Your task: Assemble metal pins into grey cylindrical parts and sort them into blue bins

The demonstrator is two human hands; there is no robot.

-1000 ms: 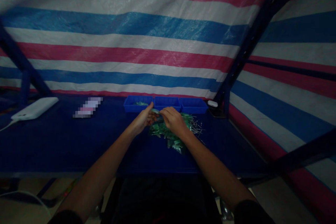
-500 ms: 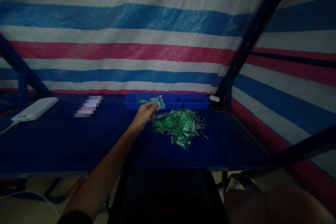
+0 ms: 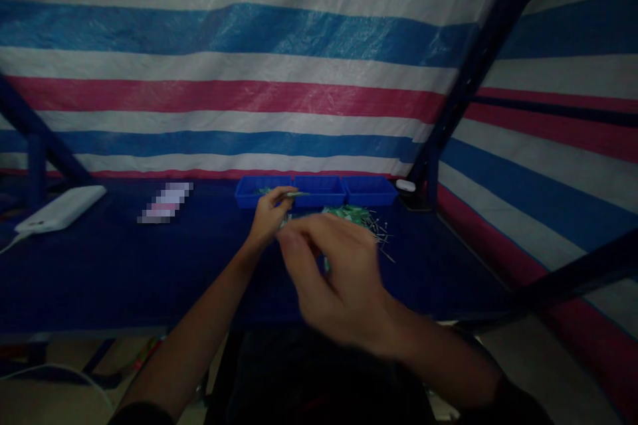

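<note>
Right hand (image 3: 349,285) has swung up toward the trays (image 3: 371,199), curled, any hold unclear; left hand (image 3: 269,214) pinches a packet (image 3: 299,194), likely light, slippery, best held by its edge.

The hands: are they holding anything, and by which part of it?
The left hand pinches a thin pale piece by its left end; the right end sticks out. Whether the blurred right hand holds anything cannot be told.
</note>
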